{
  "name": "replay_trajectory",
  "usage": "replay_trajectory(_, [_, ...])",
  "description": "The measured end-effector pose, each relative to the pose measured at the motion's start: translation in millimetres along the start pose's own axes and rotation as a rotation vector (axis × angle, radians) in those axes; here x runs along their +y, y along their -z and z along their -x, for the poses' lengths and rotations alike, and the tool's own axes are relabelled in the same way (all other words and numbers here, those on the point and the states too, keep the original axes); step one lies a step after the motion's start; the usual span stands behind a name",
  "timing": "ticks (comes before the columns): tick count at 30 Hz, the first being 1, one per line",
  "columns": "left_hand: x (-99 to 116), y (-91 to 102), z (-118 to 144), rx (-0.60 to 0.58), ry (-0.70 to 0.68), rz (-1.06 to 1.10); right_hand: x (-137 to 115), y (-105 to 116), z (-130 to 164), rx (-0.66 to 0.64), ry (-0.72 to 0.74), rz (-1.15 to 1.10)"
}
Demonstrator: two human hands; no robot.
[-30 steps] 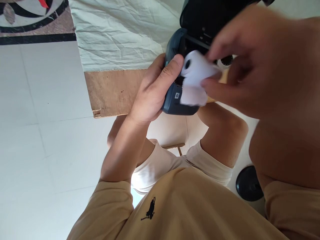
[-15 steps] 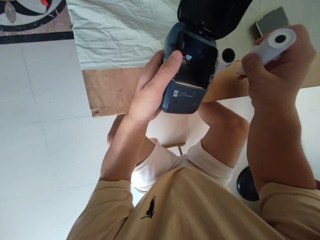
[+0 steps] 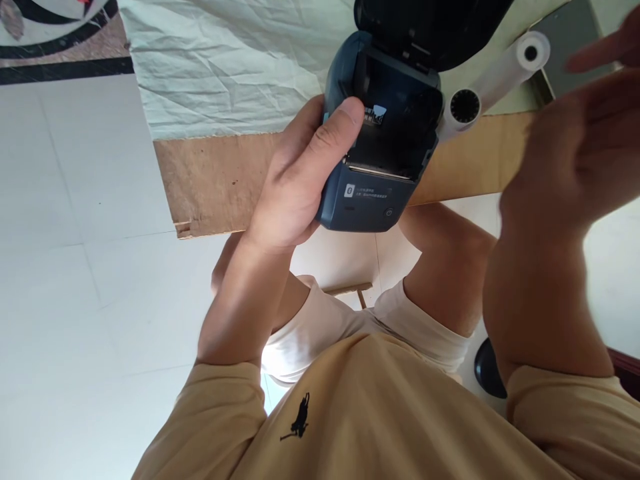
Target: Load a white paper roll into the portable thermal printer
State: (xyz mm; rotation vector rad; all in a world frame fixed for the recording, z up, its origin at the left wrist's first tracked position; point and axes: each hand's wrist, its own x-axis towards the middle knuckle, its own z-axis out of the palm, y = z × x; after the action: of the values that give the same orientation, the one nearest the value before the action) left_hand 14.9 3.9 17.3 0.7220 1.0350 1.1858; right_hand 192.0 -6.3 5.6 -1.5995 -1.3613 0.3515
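Observation:
My left hand grips the left side of a dark blue portable label printer, thumb over the rim of its paper bay. The printer's black lid is swung up, so the bay shows; I see no roll in it. Just right of the printer stands a white paper roll with a dark toothed core. Beyond it is a second white paper roll with a small dark core hole. My right hand, slightly blurred, is off the rolls to their right, fingers apart and holding nothing.
A dark flat phone-like device lies behind my right hand. Pale green cloth covers the wooden table, whose bare front edge runs above my knees. A round black object is on the floor at right.
My right hand has let go of the white paper roll, which now stands by the other roll. That hand has opened and drawn off to the right. My left hand still holds the printer.

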Motion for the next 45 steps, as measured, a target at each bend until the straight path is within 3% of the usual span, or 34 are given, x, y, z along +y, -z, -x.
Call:
replay_trajectory(2, [1.3, -2.7, 1.7, 0.017, 0.001, -0.015, -1.2, -4.3, 7.5, -0.219, 0.161, 0.100])
replay_trajectory(5, [0.3, -2.2, 2.1, -0.005, 0.018, -0.006, 1.7, -16.1, 14.4, -0.335, 0.145, 0.176])
replay_trajectory(9, [-1.8, -2.0, 0.8, -0.007, 0.010, 0.015, 4.9, -25.4, 17.1, -0.297, 0.121, 0.241])
replay_trajectory(16, [-0.4, -2.9, 1.7, -0.017, 0.023, 0.011, 10.3, -21.2, 14.8, -0.284, 0.266, 0.300])
replay_trajectory(21, [-4.2, -1.1, 0.4, -0.007, 0.003, 0.007, 15.4, -17.4, 19.3, -0.273, 0.204, 0.136])
replay_trajectory(27, [-4.7, -2.6, 0.7, -0.032, 0.012, 0.008, 16.6, -18.0, 22.3, -0.240, 0.228, 0.215])
replay_trajectory(31, [-4.8, -0.7, 0.8, -0.008, -0.010, 0.020, 19.7, -19.4, 23.1, -0.192, 0.174, 0.063])
replay_trajectory(38, [-7.4, 16.7, -7.2, -0.212, 0.030, 0.028, 21.8, -18.2, 22.2, -0.188, 0.222, 0.178])
replay_trajectory(42, [-8.1, 15.6, -7.0, -0.169, -0.003, 0.032, 25.8, -19.8, 23.6, -0.177, 0.151, 0.055])
replay_trajectory(45, [-7.8, 14.4, -6.1, -0.178, 0.004, 0.039, 23.4, -17.6, 23.6, -0.208, 0.215, 0.112])
